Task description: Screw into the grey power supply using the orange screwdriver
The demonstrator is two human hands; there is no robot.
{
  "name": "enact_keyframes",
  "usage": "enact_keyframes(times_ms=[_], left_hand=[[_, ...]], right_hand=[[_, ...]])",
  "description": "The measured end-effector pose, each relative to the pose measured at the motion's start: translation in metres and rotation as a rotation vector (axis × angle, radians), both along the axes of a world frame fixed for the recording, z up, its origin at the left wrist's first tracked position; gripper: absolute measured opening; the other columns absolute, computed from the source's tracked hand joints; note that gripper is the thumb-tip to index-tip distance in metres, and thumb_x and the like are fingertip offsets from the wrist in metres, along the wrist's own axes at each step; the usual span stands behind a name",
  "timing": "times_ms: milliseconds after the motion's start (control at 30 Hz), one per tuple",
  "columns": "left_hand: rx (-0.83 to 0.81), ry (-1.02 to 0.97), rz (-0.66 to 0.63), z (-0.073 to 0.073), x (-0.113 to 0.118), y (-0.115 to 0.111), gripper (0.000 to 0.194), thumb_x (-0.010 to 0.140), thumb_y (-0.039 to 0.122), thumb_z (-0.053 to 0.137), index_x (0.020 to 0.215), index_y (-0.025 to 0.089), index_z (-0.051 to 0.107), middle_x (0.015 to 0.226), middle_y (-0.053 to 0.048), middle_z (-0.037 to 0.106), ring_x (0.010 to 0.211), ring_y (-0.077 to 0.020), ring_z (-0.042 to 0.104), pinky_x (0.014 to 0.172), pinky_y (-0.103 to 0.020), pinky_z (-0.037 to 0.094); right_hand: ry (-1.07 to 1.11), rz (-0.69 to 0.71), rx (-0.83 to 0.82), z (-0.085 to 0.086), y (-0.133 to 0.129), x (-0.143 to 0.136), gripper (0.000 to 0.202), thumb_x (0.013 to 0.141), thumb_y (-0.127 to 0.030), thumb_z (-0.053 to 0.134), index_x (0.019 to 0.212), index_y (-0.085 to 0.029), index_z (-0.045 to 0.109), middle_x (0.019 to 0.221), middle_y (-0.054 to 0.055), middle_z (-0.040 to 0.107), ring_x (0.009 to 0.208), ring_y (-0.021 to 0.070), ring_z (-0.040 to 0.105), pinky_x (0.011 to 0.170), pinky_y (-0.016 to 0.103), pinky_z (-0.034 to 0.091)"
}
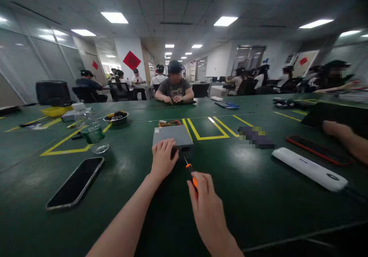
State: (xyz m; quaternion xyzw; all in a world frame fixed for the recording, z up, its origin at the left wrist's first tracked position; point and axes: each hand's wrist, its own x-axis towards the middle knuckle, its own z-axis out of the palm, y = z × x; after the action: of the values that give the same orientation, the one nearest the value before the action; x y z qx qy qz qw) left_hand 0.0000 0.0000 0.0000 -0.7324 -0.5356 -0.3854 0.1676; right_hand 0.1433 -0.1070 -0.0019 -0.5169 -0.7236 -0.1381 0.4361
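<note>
Your right hand (205, 195) is grasping the screwdriver (190, 171) by its handle, and the shaft is pointing away from the near edge of the table (247, 195), slanting slightly left. Its tip is ending just short of the grey box (174, 133), in front of the dark socket (186, 148) by the box's near right corner; whether the tip is level with that face, I cannot tell. The box is lying ahead of you, between the table's near and far edges, with wires (172, 123) showing along its far side. Your left hand (163, 157) is the nearer one: its fingers are lying over the box's top by the front, though I cannot tell whether it is clamping or only resting. Any contact between screwdriver and box is hinging on that small gap, forward and slightly left of your right grip.
</note>
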Motion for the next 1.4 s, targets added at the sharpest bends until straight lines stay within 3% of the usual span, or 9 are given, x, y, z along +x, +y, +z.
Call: enact_keyframes(times_ms=[167, 367, 567, 667, 933, 1067, 1267, 1333, 1400], left_hand=[[0.009, 0.001, 0.004, 0.0, 0.002, -0.001, 0.019, 0.08, 0.024, 0.056, 0.099, 0.023, 0.053, 0.115, -0.004, 0.061, 0.107, -0.0229, 0.05, 0.091, -0.039, 0.031], [0.008, -0.002, 0.0, 0.0, 0.001, -0.001, 0.019, 0.08, 0.023, 0.056, 0.1, 0.023, 0.053, 0.115, -0.004, 0.061, 0.107, -0.0222, 0.05, 0.091, -0.039, 0.031], [0.001, 0.005, 0.007, 0.001, 0.001, -0.001, 0.02, 0.08, 0.023, 0.056, 0.099, 0.023, 0.053, 0.115, -0.004, 0.06, 0.107, -0.0227, 0.05, 0.09, -0.039, 0.031], [0.002, 0.008, 0.014, 0.0, 0.001, -0.001, 0.02, 0.08, 0.024, 0.056, 0.1, 0.023, 0.054, 0.116, -0.004, 0.06, 0.108, -0.0226, 0.05, 0.091, -0.039, 0.031], [-0.024, 0.048, -0.005, 0.009, -0.007, -0.01, 0.034, 0.086, 0.023, 0.045, 0.12, 0.023, 0.046, 0.132, -0.006, 0.049, 0.124, -0.0196, 0.041, 0.103, -0.039, 0.024], [-0.204, 0.037, 0.223, 0.014, -0.05, -0.026, 0.044, 0.085, 0.034, 0.043, 0.128, 0.024, 0.04, 0.138, -0.009, 0.041, 0.13, -0.0237, 0.032, 0.103, -0.045, 0.025], [-0.544, 0.155, 0.765, -0.012, -0.184, -0.082, 0.063, 0.083, 0.05, 0.034, 0.137, 0.018, 0.029, 0.144, -0.022, 0.024, 0.133, -0.0421, 0.017, 0.092, -0.069, 0.02], [-0.64, 0.014, 0.917, -0.017, -0.22, -0.096, 0.071, 0.082, 0.059, 0.026, 0.138, 0.016, 0.026, 0.14, -0.027, 0.029, 0.126, -0.0473, 0.028, 0.085, -0.071, 0.027], [-0.702, -0.031, 0.907, -0.018, -0.244, -0.101, 0.078, 0.08, 0.065, 0.023, 0.139, 0.014, 0.023, 0.127, -0.027, 0.043, 0.115, -0.0467, 0.042, 0.082, -0.066, 0.035]], right_hand=[[-0.032, 0.026, -0.105, -0.002, -0.001, 0.005, 0.031, 0.097, -0.033, 0.023, 0.102, -0.016, 0.049, 0.085, 0.007, 0.053, 0.049, 0.013, 0.059, 0.035, 0.023, 0.046], [0.052, 0.134, -0.074, -0.005, -0.004, -0.003, 0.027, 0.095, -0.022, 0.021, 0.105, -0.012, 0.044, 0.101, 0.016, 0.047, 0.067, 0.0169, 0.064, 0.045, 0.024, 0.052], [0.16, 0.132, -0.156, -0.002, 0.001, 0.008, 0.025, 0.097, -0.03, 0.023, 0.107, -0.015, 0.042, 0.085, 0.006, 0.052, 0.061, 0.0152, 0.063, 0.042, 0.022, 0.051], [0.14, 0.135, -0.203, -0.002, 0.0, 0.008, 0.026, 0.096, -0.034, 0.028, 0.107, -0.016, 0.043, 0.092, 0.009, 0.05, 0.061, 0.0147, 0.062, 0.041, 0.022, 0.051], [0.112, 0.183, -0.242, -0.003, -0.003, -0.004, 0.025, 0.084, -0.008, 0.03, 0.106, -0.013, 0.042, 0.104, 0.013, 0.042, 0.065, 0.0148, 0.063, 0.048, 0.025, 0.054], [0.129, 0.21, -0.239, -0.003, -0.002, -0.001, 0.025, 0.083, -0.009, 0.032, 0.106, -0.014, 0.041, 0.105, 0.012, 0.042, 0.072, 0.017, 0.063, 0.051, 0.026, 0.055], [0.144, 0.228, -0.304, -0.003, -0.003, 0.001, 0.025, 0.085, -0.012, 0.031, 0.108, -0.014, 0.042, 0.108, 0.013, 0.042, 0.062, 0.0142, 0.062, 0.046, 0.026, 0.053], [0.146, 0.228, -0.301, -0.003, -0.004, 0.001, 0.025, 0.086, -0.013, 0.031, 0.108, -0.015, 0.042, 0.108, 0.013, 0.043, 0.061, 0.0138, 0.061, 0.045, 0.025, 0.053], [0.15, 0.225, -0.292, -0.003, -0.004, 0.001, 0.025, 0.086, -0.014, 0.03, 0.109, -0.015, 0.041, 0.109, 0.013, 0.043, 0.062, 0.0138, 0.061, 0.045, 0.025, 0.053]])
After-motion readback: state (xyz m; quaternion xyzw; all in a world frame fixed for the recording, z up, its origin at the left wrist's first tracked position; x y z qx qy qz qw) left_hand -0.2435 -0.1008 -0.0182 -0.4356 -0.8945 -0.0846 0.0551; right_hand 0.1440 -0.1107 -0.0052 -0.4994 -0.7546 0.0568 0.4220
